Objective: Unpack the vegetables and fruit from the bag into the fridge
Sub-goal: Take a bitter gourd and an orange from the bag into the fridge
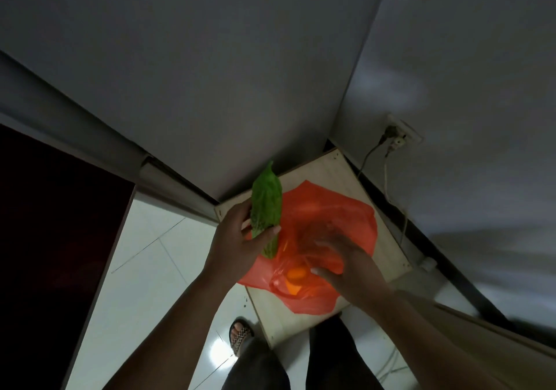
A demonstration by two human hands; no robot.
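While the left hand (231, 239) is gripping a bumpy green gourd (266, 209) around its lower half, fingers and thumb curled about it, the gourd is pointing tip-up toward the middle of the frame, just above the left edge of the orange-red plastic bag (355, 221). That bag is lying spread open on a pale wooden tabletop (331, 170) at centre frame, and an orange fruit (296, 274) is showing through its thin plastic near the lower edge. The right hand (340, 257) is reaching over the bag's open mouth, its thumb lying close beside the fruit; motion blur is smearing the fingers, so I cannot tell whether they are holding the plastic or hanging loose. A sandalled foot (239, 334) is standing on the white tiled floor (156, 239) at lower centre. A wall socket (397, 140) with cords plugged in is sitting at the upper right, beyond the tabletop's far corner.
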